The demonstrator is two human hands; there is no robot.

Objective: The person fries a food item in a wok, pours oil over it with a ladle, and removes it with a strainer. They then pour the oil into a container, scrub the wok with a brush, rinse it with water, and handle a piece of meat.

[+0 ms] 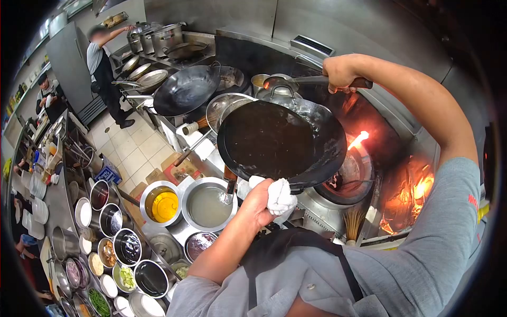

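Observation:
A large black wok (274,140) with dark liquid in it is tilted toward the left, off the burner. My left hand (260,203) is closed around a folded white cloth (281,196) at the wok's near edge. Higher up on the right, my right hand (340,75) grips the wooden handle of a ladle (311,80), whose bowl end is over the pots behind the wok. Flames rise from the burner (353,171) to the right of the wok.
A wire strainer (214,113) lies left of the wok. Nearer are a pot of yellow oil (162,205) and a pot of cloudy liquid (211,205). Another fire (414,193) burns at the right. Ingredient bowls (128,247) stand lower left. A person (103,68) stands by the far stove, another (50,100) farther left.

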